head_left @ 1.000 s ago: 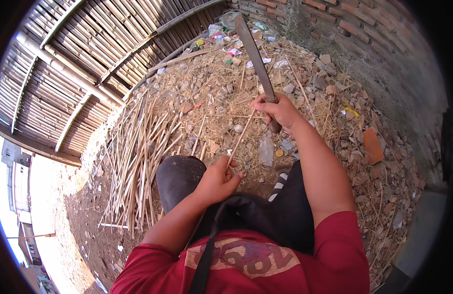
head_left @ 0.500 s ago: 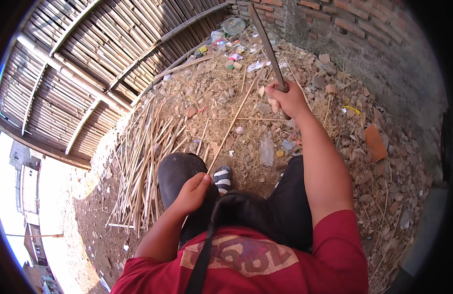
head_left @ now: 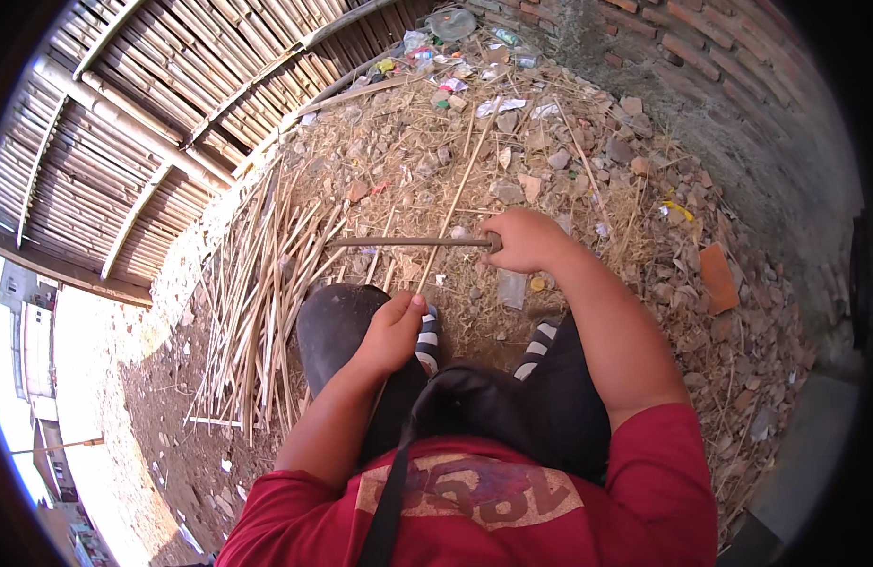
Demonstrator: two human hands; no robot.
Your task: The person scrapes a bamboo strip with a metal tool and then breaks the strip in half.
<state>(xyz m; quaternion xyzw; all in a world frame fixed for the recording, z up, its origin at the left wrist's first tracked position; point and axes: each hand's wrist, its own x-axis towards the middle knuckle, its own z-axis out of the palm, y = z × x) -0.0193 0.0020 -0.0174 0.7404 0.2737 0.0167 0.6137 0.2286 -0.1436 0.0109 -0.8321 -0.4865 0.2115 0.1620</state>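
My right hand (head_left: 528,242) is closed round the handle of a machete (head_left: 408,242). Its long dark blade points left, roughly level, and crosses over a thin bamboo stick (head_left: 466,172). Whether the blade touches the stick I cannot tell. My left hand (head_left: 393,333) grips the near end of that stick by my left knee, thumb on top. From there the stick slants away over the rubble, far end up and to the right. Left of my knee lies a loose pile of similar pale bamboo sticks (head_left: 261,302).
A slatted bamboo panel (head_left: 219,66) stands at the far left, a brick wall (head_left: 682,57) at the right. Stones, dry straw and litter cover the ground. A clear plastic bottle (head_left: 512,289) and an orange tile-like piece (head_left: 718,277) lie to the right. My striped footwear (head_left: 536,350) shows below.
The machete has swung down from a raised, upright position to lie level across the stick, my right hand coming lower and nearer. My left hand still holds the stick, slightly lower and further right.
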